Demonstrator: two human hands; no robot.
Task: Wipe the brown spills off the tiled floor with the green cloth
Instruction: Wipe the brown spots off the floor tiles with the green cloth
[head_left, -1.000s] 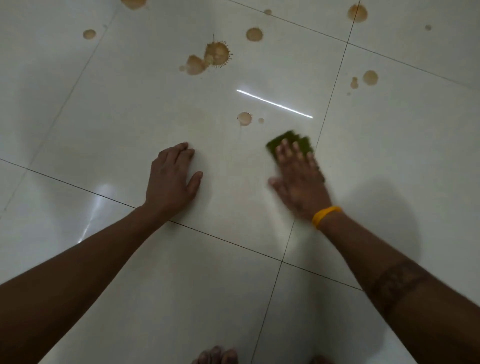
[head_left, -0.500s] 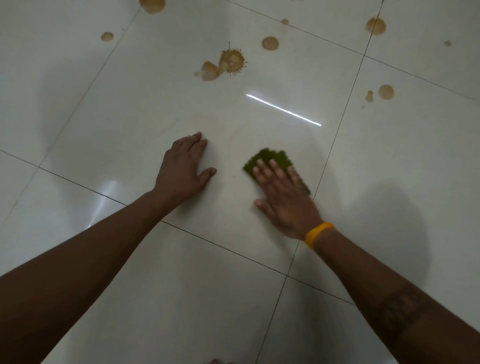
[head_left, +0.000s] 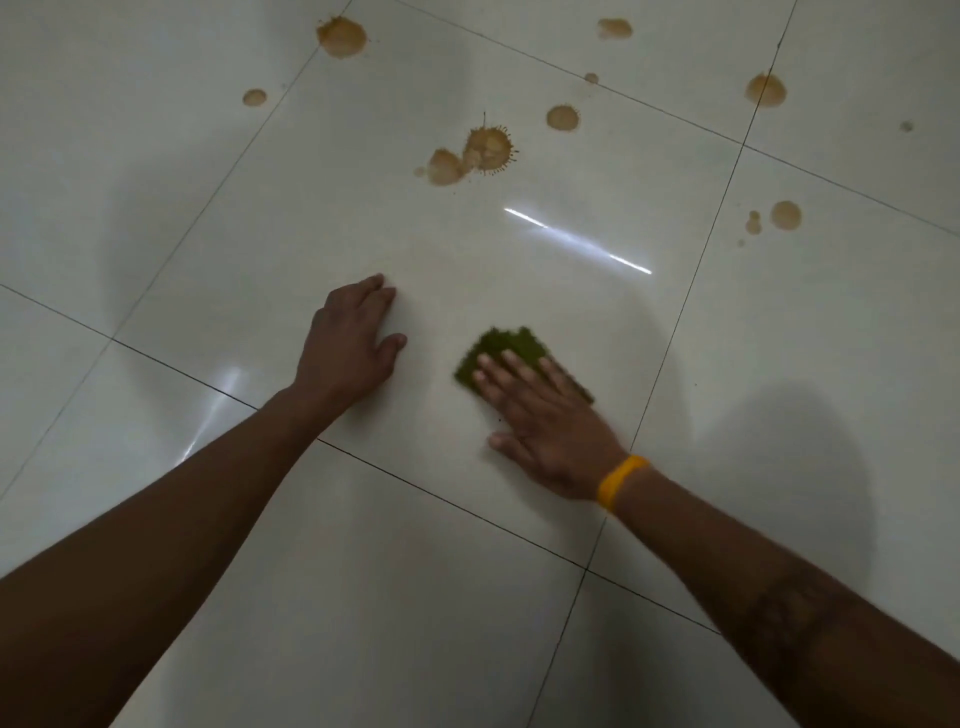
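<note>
My right hand (head_left: 545, 421) lies flat on the green cloth (head_left: 498, 348) and presses it to the white tiled floor (head_left: 260, 249); only the cloth's far part shows past my fingers. My left hand (head_left: 349, 345) rests palm down on the same tile, empty, a short way left of the cloth. Brown spills lie farther off: a splattered double blot (head_left: 475, 156), a round drop (head_left: 562, 118) beyond it, a large blot (head_left: 341, 36) at the top, a small drop (head_left: 254, 97) to its left, and a pair of drops (head_left: 779, 217) on the right tile.
More brown drops sit at the far right (head_left: 765, 89) and top edge (head_left: 614, 28). Dark grout lines cross the glossy floor. A bright light streak (head_left: 576, 240) reflects beyond the cloth. A yellow band (head_left: 621, 480) circles my right wrist.
My right hand slid the cloth leftward and toward me across the tile. The small brown drop that lay just beyond the cloth is gone. My left hand stayed planted.
</note>
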